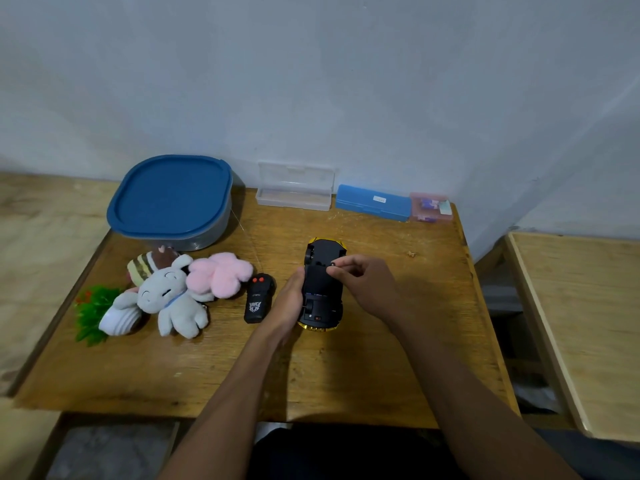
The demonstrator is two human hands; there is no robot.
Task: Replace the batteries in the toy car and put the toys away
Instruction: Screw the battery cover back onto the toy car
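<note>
The toy car (322, 282) lies upside down in the middle of the wooden table (346, 375), its black underside up and its yellow body showing only at the near and far ends. The person's left hand (289, 303) grips the car along its left side, palm against the flank and fingers tucked against the body. The right hand (363, 282) comes in from the right over the chassis, its thumb and forefinger closed narrowly on a small dark piece (334, 263) at the far part of the underside. I cannot tell what that piece is. The other fingers of that hand are loosely curled.

Just left of the left hand a black remote control (258, 303) with two red buttons lies on the table. Further left is a huddle of toys: a pink plush flower (220, 273), a grey plush animal (169, 299) touching it, and a brown striped plush (145, 266) behind. On the near left, a green artificial plant (91, 306) lies tipped over in a white ribbed pot (119, 318).

At the far left stands a grey tub with a blue lid (169, 195) on it. Along the wall to its right are an open clear plastic case (294, 192), a shut blue case (372, 202) and a small pink box (431, 206) touching the blue one.
</note>
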